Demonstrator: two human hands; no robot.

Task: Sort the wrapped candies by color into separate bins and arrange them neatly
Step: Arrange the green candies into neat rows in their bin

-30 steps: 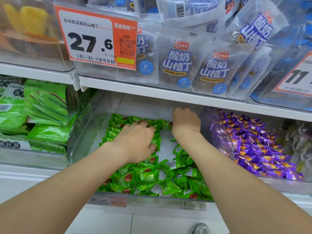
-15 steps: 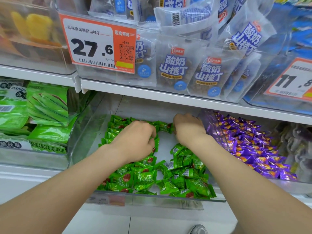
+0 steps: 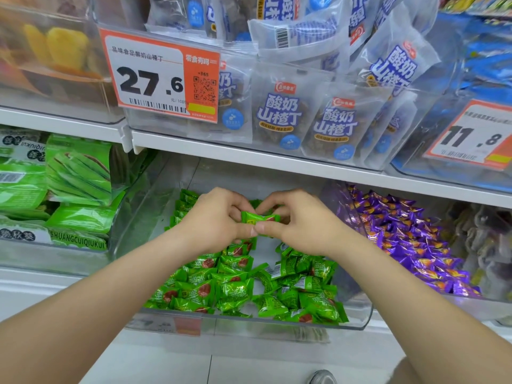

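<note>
Both hands meet over the middle clear bin [image 3: 249,324] on the lower shelf. My left hand [image 3: 213,220] and my right hand [image 3: 299,221] pinch one green wrapped candy [image 3: 259,218] between them, thumbs touching below it. Under the hands lies a loose pile of green candies [image 3: 249,286], with a tidier row [image 3: 181,209] stacked along the bin's back left. A bare patch of bin floor shows in the middle. The neighbouring bin on the right holds purple candies [image 3: 410,239].
Green snack packets [image 3: 77,173] fill the bin on the left. An upper shelf edge [image 3: 277,159] overhangs the bins, carrying clear packets [image 3: 279,115] and an orange price tag [image 3: 160,76]. A second price tag [image 3: 471,137] hangs at the right.
Both hands have lifted off the back of the candy pile and come together. They now hold a single green candy raised above the bin.
</note>
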